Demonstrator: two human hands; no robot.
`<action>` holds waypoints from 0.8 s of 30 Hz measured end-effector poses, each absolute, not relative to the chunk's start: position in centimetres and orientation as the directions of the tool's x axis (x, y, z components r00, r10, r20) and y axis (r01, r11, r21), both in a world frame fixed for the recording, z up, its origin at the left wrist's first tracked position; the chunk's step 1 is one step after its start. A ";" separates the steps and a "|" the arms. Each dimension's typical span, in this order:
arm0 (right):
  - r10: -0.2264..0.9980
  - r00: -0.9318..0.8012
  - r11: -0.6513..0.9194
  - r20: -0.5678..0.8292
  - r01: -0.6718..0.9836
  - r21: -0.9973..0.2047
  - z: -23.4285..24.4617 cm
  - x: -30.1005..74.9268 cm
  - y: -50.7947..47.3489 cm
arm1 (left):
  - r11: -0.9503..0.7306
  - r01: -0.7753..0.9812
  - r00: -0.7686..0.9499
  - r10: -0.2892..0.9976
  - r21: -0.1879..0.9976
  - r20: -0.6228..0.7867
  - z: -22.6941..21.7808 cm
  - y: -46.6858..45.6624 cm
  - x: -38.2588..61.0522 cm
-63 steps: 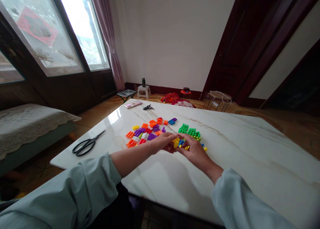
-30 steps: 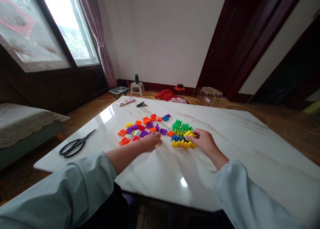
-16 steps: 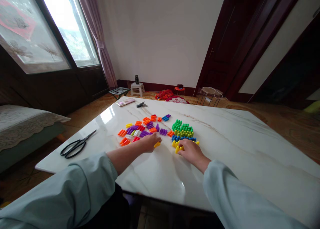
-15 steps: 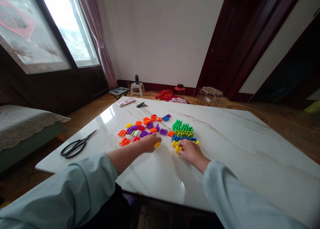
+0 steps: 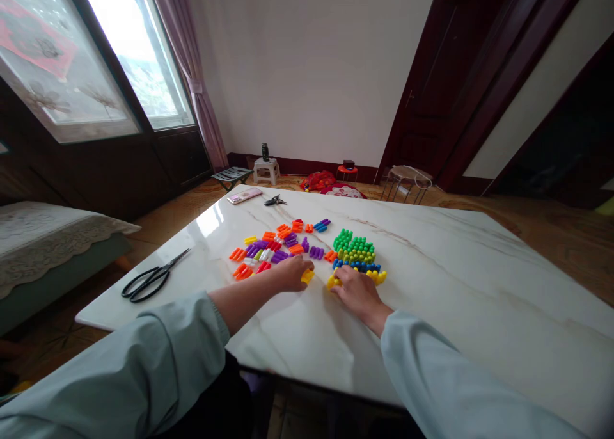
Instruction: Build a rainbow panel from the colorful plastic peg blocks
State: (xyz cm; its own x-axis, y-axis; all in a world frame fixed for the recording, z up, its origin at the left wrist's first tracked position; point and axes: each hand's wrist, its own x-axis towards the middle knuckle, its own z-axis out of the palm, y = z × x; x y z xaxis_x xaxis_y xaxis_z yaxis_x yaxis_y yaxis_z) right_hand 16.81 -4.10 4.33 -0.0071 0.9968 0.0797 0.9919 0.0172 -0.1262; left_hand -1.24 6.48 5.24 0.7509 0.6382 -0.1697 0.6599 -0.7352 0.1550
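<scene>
My left hand [image 5: 290, 274] rests on the white marble table [image 5: 455, 285] with curled fingers pinching a loose yellow plastic piece [image 5: 307, 276]. My right hand [image 5: 354, 288] lies just to its right, fingers bent down onto the yellow pieces [image 5: 378, 276] at the near edge of a joined cluster. That cluster has green pieces [image 5: 354, 245] at the back and a blue row [image 5: 357, 265] in the middle. Several loose orange, purple, red and white pieces [image 5: 268, 252] lie scattered left of the cluster, beyond my left hand.
Black scissors [image 5: 152, 278] lie near the table's left edge. A pink phone [image 5: 244, 196] and a set of keys [image 5: 274, 201] sit at the far left corner. A bed [image 5: 43, 234] stands left of the table; small stools [image 5: 266, 168] stand on the floor beyond.
My right hand has slid left along the front of the cluster onto its near yellow pieces. My left hand has shifted slightly right, with the yellow piece at its fingertips.
</scene>
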 end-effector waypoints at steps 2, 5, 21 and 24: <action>0.995 -0.014 0.027 0.095 0.991 -0.134 4.3 16.9 -4.1 | -0.728 0.663 0.749 0.645 0.175 -0.153 5.1 6.5 -1.1; 0.990 -0.024 0.045 0.138 0.987 -0.153 4.6 16.9 -4.2 | -0.710 0.662 0.746 0.654 0.241 -0.124 5.1 6.5 -1.0; 0.918 0.079 0.212 0.389 0.732 -0.647 7.4 16.7 -4.1 | 0.504 0.097 0.670 0.605 0.858 -0.430 9.0 4.7 1.9; 0.889 0.092 0.229 0.449 0.759 -0.609 7.6 16.9 -4.2 | 0.597 -0.004 0.694 0.579 0.802 -0.428 9.3 4.2 2.4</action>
